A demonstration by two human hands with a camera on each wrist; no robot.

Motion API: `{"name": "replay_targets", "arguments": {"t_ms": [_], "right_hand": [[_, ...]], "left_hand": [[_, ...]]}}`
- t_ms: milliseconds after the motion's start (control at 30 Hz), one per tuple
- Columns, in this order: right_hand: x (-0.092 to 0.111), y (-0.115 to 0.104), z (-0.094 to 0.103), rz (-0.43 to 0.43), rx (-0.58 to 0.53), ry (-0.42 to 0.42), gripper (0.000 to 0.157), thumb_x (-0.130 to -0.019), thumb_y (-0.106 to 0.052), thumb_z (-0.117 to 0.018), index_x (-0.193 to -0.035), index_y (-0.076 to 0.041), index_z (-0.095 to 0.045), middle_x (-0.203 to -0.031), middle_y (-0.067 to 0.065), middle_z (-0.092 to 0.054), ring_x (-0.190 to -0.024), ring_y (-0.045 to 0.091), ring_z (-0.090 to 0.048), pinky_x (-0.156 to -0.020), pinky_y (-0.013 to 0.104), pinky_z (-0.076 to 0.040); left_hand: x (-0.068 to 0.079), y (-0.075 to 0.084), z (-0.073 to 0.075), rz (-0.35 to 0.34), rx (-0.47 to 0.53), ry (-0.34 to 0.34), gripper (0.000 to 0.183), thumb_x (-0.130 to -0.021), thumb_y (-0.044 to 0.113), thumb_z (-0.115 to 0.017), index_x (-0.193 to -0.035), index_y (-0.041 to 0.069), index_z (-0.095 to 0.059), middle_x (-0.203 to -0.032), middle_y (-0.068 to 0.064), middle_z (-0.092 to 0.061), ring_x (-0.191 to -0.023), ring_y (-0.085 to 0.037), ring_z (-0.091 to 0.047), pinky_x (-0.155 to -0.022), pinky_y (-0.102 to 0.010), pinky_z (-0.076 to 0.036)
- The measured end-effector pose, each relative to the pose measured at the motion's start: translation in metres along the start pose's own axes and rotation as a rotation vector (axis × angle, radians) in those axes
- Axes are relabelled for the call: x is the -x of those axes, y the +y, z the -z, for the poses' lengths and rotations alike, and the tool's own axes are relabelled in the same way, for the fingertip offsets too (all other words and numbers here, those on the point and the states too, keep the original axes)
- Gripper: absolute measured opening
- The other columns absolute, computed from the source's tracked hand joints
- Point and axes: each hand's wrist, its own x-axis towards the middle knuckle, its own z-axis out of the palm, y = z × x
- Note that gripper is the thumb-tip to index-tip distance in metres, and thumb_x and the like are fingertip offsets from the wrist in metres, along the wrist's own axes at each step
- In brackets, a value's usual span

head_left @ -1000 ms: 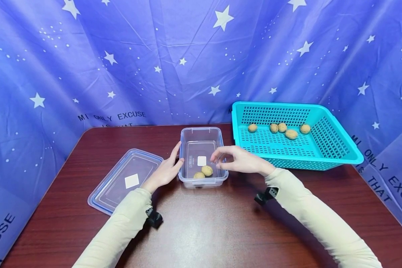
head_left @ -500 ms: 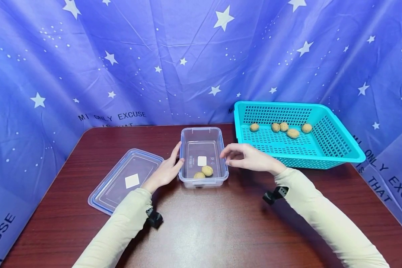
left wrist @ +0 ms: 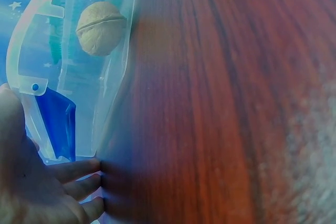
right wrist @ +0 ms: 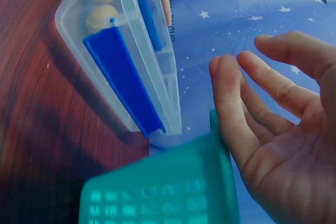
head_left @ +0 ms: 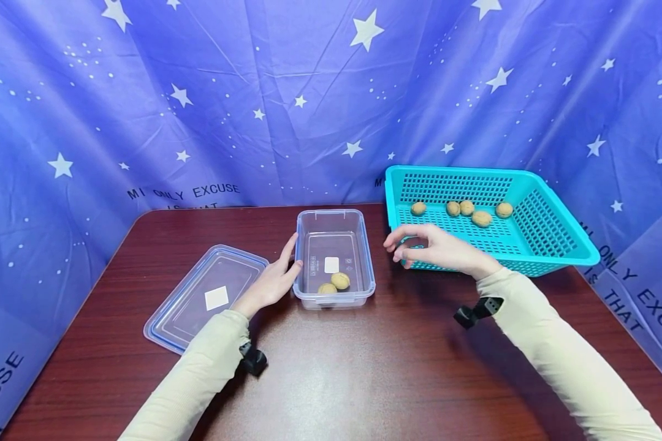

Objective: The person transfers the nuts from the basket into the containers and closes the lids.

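A clear plastic food box (head_left: 358, 245) with blue side clips stands in the middle of the table. Two walnuts (head_left: 339, 281) lie at its near end, beside a white square label (head_left: 331, 264). My left hand (head_left: 272, 283) rests against the box's left wall, fingers extended; the left wrist view shows fingertips (left wrist: 93, 208) low along its side. My right hand (head_left: 441, 246) hovers by the near left corner of a turquoise basket (head_left: 574, 239), fingers loosely bent and holding nothing. Several walnuts (head_left: 481, 218) lie inside the basket, mostly toward its back.
The box's lid (head_left: 187, 306), with a white square label (head_left: 216, 298), lies on the table at left, partly under my left forearm. A blue starry curtain (head_left: 287, 92) hangs behind the dark red table (head_left: 353, 380).
My right hand has moved from over the box to the right, out to the basket's near left corner. The left hand and both walnuts in the box have stayed put.
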Motion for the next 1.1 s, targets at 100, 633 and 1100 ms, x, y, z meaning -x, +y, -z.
{"name": "replay_targets", "arguments": {"t_ms": [100, 633, 1100], "right_hand": [[0.005, -0.001, 0.007, -0.029, 0.003, 0.008, 0.022, -0.096, -0.011, -0.06, -0.117, -0.003, -0.06, -0.111, 0.018, -0.059, -0.092, 0.039, -0.061, -0.078, 0.047, -0.053], [0.019, 0.008, 0.038, -0.138, 0.042, 0.053, 0.027, -0.099, -0.018, -0.057, -0.121, -0.001, -0.057, -0.109, 0.02, -0.061, -0.092, 0.036, -0.06, -0.08, 0.042, -0.052], [0.027, 0.008, 0.068, -0.169, 0.188, 0.034, 0.023, -0.097, -0.005, -0.055, -0.118, 0.004, -0.058, -0.1, 0.015, -0.061, -0.086, 0.024, -0.06, -0.07, 0.034, -0.052]], "left_hand": [[0.0, -0.001, 0.0, -0.002, 0.0, 0.001, 0.066, -0.103, 0.028, -0.041, -0.157, 0.025, -0.005, -0.142, -0.019, -0.046, -0.125, -0.042, -0.046, -0.105, -0.053, -0.032], [-0.001, -0.003, 0.0, 0.004, -0.01, -0.004, 0.066, -0.103, 0.029, -0.041, -0.157, 0.026, -0.003, -0.144, -0.02, -0.044, -0.126, -0.042, -0.044, -0.105, -0.054, -0.032], [0.0, -0.001, 0.0, -0.002, -0.003, 0.006, 0.065, -0.103, 0.029, -0.041, -0.157, 0.026, -0.005, -0.141, -0.021, -0.047, -0.125, -0.041, -0.046, -0.105, -0.052, -0.033]]}}
